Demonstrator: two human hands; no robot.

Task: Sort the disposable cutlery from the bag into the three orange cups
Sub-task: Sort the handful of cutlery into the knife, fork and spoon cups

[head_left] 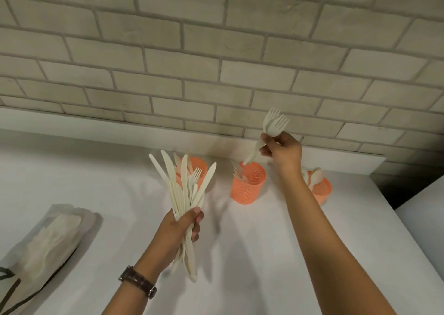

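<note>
My left hand (186, 225) grips a fanned bundle of cream plastic cutlery (186, 182), mostly knives with a fork among them, held upright over the white counter. My right hand (282, 150) pinches two cream forks (272, 124), tines up, their handle ends just above the middle orange cup (248, 185), which holds forks. The left orange cup (201, 164) stands partly hidden behind the bundle and holds knives. The right orange cup (323, 191), partly behind my right forearm, holds spoons.
A clear plastic bag (51, 237) with more cream cutlery lies on the white counter (264, 254) at the left. A brick wall rises behind the cups. The counter's right edge drops off beside the right cup.
</note>
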